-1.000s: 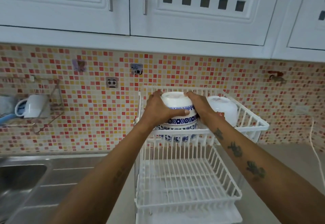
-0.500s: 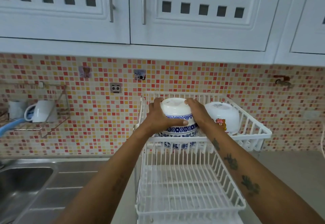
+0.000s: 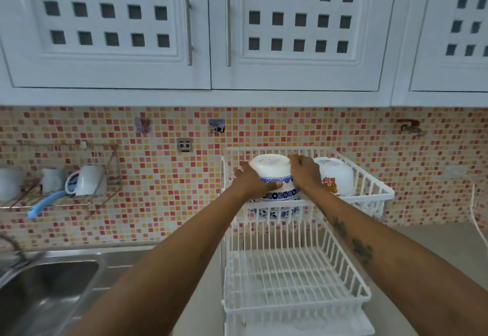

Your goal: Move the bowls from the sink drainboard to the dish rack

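A white two-tier dish rack stands on the counter against the tiled wall. On its upper tier, at the left, an upside-down white bowl with a blue flower band sits on top of another blue-patterned bowl. My left hand grips the top bowl's left side and my right hand grips its right side. Beside it on the right lies an upside-down white bowl with a bear picture. The lower tier holds nothing.
A steel sink and its drainboard lie to the left of the rack. A wire wall shelf holds a white mug and a blue-handled tool. White cupboards hang overhead. A white cord runs down at far right.
The camera has tilted up, so the rack sits lower in view. Both hands stay on the blue-banded bowl, which has tipped slightly on the stack.
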Tool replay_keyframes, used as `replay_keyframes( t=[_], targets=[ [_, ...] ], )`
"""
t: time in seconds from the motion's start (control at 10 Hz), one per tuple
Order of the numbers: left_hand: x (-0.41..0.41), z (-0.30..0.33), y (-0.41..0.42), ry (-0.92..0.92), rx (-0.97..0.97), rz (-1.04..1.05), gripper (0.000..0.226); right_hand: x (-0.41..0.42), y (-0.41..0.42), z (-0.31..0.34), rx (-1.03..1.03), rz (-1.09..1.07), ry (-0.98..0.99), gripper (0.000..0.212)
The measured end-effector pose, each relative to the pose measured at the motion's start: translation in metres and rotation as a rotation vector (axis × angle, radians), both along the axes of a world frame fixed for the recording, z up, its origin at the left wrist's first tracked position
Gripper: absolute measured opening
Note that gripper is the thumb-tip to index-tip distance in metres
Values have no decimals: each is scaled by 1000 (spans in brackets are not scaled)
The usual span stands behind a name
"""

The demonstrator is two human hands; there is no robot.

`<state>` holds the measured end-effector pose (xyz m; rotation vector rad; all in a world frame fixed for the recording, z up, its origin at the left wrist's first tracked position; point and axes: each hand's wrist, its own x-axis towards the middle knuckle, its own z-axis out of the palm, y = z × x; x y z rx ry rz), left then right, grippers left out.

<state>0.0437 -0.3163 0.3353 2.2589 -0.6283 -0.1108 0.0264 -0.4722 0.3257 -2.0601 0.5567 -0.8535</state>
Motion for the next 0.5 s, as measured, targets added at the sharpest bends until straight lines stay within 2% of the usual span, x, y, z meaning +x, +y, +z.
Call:
replay_keyframes(
  t=[0.2,0.3,0.5],
  targets=[
    [-31,6,44,-117,127,-40,88,-26,21,-1,-100,41,129,55],
    [-44,6,68,-134,153,-47,86,-48,45,5,-139,52,224,62],
    [-69,5,115,-177,188,-49,76,-86,81,14,-252,37,252,65]
  ],
)
